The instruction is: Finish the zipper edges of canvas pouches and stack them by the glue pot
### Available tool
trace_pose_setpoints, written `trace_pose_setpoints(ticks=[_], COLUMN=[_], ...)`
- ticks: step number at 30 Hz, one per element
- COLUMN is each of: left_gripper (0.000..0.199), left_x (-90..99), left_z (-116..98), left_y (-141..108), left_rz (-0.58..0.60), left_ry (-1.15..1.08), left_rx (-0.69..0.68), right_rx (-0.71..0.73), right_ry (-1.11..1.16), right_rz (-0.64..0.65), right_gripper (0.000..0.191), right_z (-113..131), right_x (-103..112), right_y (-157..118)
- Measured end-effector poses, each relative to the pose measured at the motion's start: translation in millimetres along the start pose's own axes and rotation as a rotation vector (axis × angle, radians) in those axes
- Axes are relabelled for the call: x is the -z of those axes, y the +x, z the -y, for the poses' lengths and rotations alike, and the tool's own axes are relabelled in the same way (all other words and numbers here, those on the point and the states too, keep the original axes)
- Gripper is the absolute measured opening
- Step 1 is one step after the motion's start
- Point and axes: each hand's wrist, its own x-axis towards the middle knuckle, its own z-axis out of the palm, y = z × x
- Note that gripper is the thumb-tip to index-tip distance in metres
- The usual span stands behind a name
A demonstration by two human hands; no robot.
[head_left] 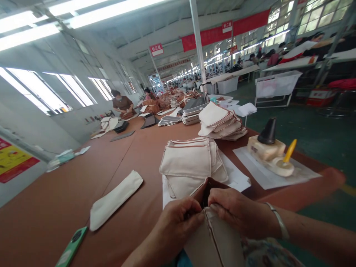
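Near the bottom centre, a cream fabric piece (214, 241) with a dark seam down its middle and a brown inner side hangs between my hands. My left hand (180, 222) pinches its top edge left of the seam. Just right of the seam, my right hand (239, 209) has its fingers closed on the same edge, with a pale bangle on the wrist. Directly beyond the hands lies a stack of cream sewn pieces (186, 157) on white paper (236, 174). The fingertips are partly hidden by the folded fabric.
A single cream piece (115, 200) and a green object (72, 246) lie left on the brown table (75, 185). At right stand a glue container (267, 150) and a dish with a yellow-handled tool (290, 150). Further piles (219, 122) and a person (122, 104) are beyond.
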Motion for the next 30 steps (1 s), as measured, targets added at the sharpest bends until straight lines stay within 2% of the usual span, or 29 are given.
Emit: trace_pose_setpoints(ticks=[3,5,7,12,14,19,23,27,30], left_gripper=[0.023,0.024,0.025,0.038,0.042,0.042,0.042,0.037,0.030], left_x=[-1.5,-1.1,-0.4,-3.4,-6.7,-12.2,-11.7,-12.3,-14.6], left_z=[-4,-6,-5,6,10,11,9,10,11], left_y=[0,0,-1,1,4,9,11,11,13], left_rz=[-0.048,-0.057,-0.033,0.140,0.165,0.108,0.126,0.120,0.070], left_ry=[0.190,0.242,0.150,-0.413,-0.520,-0.585,-0.621,-0.569,-0.460], left_rx=[-0.040,-0.051,-0.025,0.136,0.193,0.283,0.272,0.270,0.246], right_rx=[-0.014,-0.045,-0.077,-0.144,-0.196,-0.263,-0.266,-0.322,-0.394], right_ry=[-0.051,0.005,0.113,0.392,0.465,0.574,0.667,0.674,0.652], right_rz=[0.029,0.045,0.037,0.043,0.065,0.091,0.149,0.128,0.089], right_gripper=[0.016,0.018,0.023,0.026,0.026,0.030,0.038,0.037,0.028], right_z=[-2,-1,0,-2,-4,-7,-6,-1,3], right_x=[2,4,7,6,3,1,7,6,2], right_y=[1,3,5,6,5,4,6,9,11])
